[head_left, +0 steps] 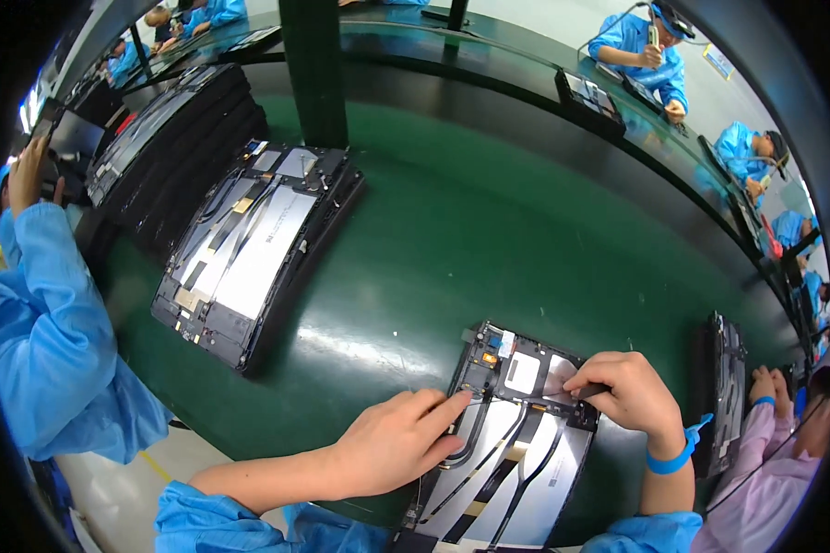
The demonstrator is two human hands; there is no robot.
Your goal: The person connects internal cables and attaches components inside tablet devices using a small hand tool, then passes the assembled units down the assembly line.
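Observation:
An opened tablet (549,493) lies at the front, its insides facing up: a silver battery, dark ribbon cables and a black-framed board section at the far end. My left hand (392,447) rests over its left side. The index fingertip touches down near the board section, with the thumb apart below it and nothing gripped. From the right, my right hand (634,392) pinches a dark slim tool, apparently tweezers (592,392). Its thin tip points left, over the board section where the cables meet it. The exact spot it touches is too small to make out.
Stacked opened tablets (258,249) stand at the left on the green table (415,221), with a taller stack (180,138) behind. A co-worker's blue sleeve (55,323) is at far left. More tablets (727,396) sit at right, near a person in pink (756,488). A dark post (314,74) rises behind.

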